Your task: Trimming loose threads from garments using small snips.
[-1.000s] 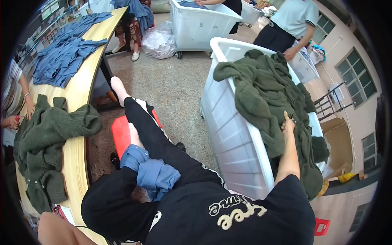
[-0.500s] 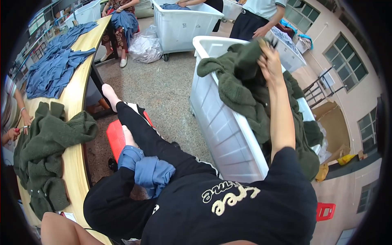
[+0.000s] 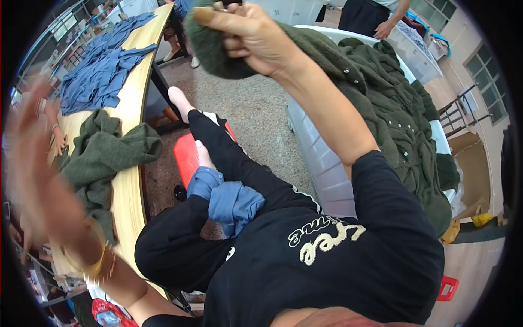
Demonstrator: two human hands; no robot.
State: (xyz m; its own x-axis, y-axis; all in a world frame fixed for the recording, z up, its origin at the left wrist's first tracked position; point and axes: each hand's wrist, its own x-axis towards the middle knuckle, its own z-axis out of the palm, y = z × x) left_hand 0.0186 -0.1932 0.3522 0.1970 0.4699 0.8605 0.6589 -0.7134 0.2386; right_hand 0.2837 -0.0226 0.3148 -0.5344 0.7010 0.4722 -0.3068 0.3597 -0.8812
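Observation:
My right hand (image 3: 248, 41) is raised in front of me, its fingers closed on a dark green knitted garment (image 3: 210, 49). A tan cover shows on its thumb, and a small dark thing by the fingertips is cut off by the upper edge. From my hand the knit stretches right, toward a white bin (image 3: 318, 158) heaped with green knitwear (image 3: 397, 109) with shiny buttons. My left hand (image 3: 41, 147) is lifted over the left side, smeared by motion, with a gold bangle at the wrist. Behind it, another green knitted garment (image 3: 117, 147) lies on the wooden table.
The long wooden table (image 3: 128, 201) runs along my left, with blue garments (image 3: 92, 82) at its far end and another person's hand (image 3: 59, 141) beside it. A blue cloth (image 3: 234, 204) lies on my lap. A red stool (image 3: 188, 158) stands between table and bin. Another person stands behind the bin.
My right hand has moved left from the bin, pulling the green garment with it. My left arm has risen into view on the left. The view has shifted slightly.

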